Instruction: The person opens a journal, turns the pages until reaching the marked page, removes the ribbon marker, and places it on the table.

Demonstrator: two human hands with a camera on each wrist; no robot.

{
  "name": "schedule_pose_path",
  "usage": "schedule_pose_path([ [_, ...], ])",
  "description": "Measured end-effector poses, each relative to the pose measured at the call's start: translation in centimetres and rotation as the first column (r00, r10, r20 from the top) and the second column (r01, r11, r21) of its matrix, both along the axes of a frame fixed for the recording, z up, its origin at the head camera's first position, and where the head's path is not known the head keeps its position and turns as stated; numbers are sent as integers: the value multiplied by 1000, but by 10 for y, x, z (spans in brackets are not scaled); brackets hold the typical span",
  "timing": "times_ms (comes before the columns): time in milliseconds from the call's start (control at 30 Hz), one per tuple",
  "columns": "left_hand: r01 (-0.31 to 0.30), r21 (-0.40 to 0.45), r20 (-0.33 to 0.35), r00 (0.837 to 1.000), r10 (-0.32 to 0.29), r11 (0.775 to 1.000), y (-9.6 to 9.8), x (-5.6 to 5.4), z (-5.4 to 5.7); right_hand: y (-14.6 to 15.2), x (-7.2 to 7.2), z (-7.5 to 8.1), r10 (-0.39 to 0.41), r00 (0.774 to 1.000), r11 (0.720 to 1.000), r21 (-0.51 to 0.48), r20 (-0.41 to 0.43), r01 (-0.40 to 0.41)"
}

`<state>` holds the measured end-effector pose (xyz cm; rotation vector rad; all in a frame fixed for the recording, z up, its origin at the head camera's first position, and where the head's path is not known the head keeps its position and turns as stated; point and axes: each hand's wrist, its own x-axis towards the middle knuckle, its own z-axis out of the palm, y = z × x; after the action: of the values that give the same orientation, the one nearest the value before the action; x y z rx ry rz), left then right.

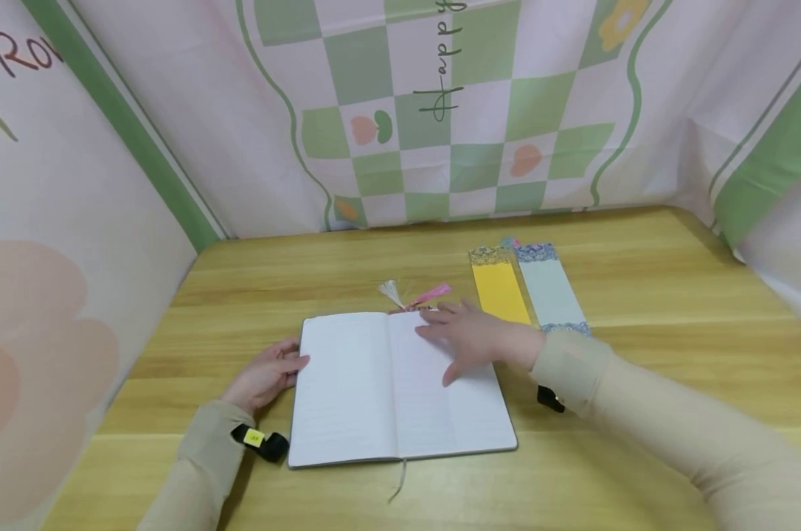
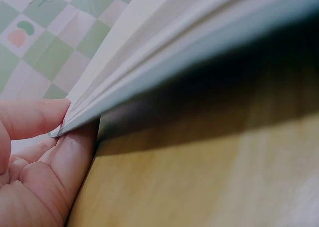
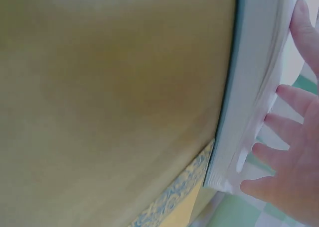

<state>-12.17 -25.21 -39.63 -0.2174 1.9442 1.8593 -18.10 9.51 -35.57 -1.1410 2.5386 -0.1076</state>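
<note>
An open notebook [image 1: 344, 391] with pale pages and a dark cover lies on the wooden table. My left hand [image 1: 265, 374] pinches its left edge, the thumb [image 2: 37, 117] on the page and fingers under the cover. Over the right page, my right hand [image 1: 467, 335] is spread with straight fingers; in the right wrist view its fingertips [image 3: 285, 89] meet the page surface. A white tassel [image 1: 390, 293] and a pink tassel [image 1: 434, 293] stick out past the top edge near the spine, beside a thin patterned strip. A faint pinkish band shows on the right page.
Right of the notebook lie a yellow bookmark [image 1: 498, 289] and a light blue bookmark [image 1: 552, 290] with lace-patterned ends, partly behind my right forearm. A grey ribbon [image 1: 398, 483] hangs from the notebook's bottom edge. A checked cloth [image 1: 427, 169] hangs behind the table [image 1: 241, 295].
</note>
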Motion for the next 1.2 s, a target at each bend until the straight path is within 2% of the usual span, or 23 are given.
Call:
schedule_pose_path([
  [333,-3,-4,1,1000,3,1000,1,1,0,-2,-19,1,-71,996,996,42,-45,73],
  [600,-8,-10,-4,1000,8,1000,2,1,-1,-1,-28,-1,-117,990,991,59,-81,122],
  [867,5,-3,-21,1000,-5,1000,2,0,2,0,-28,-2,-150,986,988,19,-75,152],
  [1200,-16,-34,-4,1000,16,999,2,1,2,1,-24,0,-164,982,986,-9,-92,164],
])
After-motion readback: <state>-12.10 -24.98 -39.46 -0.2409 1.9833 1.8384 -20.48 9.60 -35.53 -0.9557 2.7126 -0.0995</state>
